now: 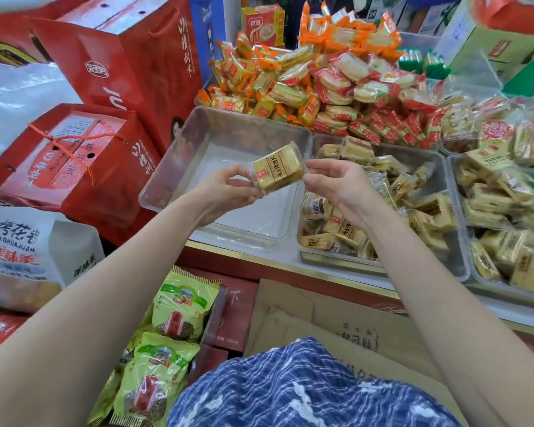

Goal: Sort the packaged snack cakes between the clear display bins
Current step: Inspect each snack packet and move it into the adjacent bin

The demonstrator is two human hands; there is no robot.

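Glossy clear plastic wraps the snack cake (278, 170); the empty bin (228, 131) is smooth transparent plastic.

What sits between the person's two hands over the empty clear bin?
In the head view, one yellow packaged snack cake spans the gap: the left hand pinches its left end and the right hand its right end, above the empty clear bin.

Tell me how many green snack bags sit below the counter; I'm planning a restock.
2 clearly: one green bag upright beside the dark red boxes, another just below it. Slivers of green further left suggest more, partly hidden.
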